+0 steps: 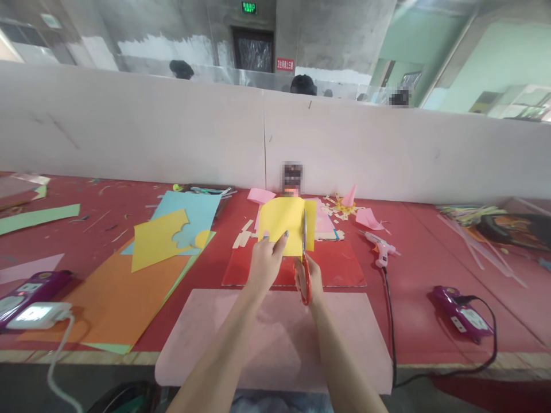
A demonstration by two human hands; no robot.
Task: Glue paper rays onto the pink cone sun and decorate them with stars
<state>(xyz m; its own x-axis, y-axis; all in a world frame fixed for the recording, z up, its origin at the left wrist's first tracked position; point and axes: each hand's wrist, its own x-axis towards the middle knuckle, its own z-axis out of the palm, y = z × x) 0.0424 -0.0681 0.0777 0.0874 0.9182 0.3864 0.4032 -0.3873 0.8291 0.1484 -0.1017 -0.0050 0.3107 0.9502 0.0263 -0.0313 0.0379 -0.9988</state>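
A sheet of yellow paper (282, 221) is pinched in my left hand (267, 255), thumb on its near face, held up above the table. My right hand (315, 278) grips the red-handled scissors (306, 281), blades pointing away from me. Those blades lie along the right part of the sheet, with a yellow strip (310, 226) on their far right side. Under both hands are a red board (241, 269) and, nearer me, a pale pink board (202, 332). Some right-hand fingers are hidden behind the scissors' handles.
Orange (116, 298), blue (202, 206) and cut yellow paper (152, 238) lie at left. A pink glue gun (381, 249) with its cord lies at right, near a purple power strip (462, 315). Pink paper pieces (368, 218) sit behind it. A white partition (172, 132) bounds the back.
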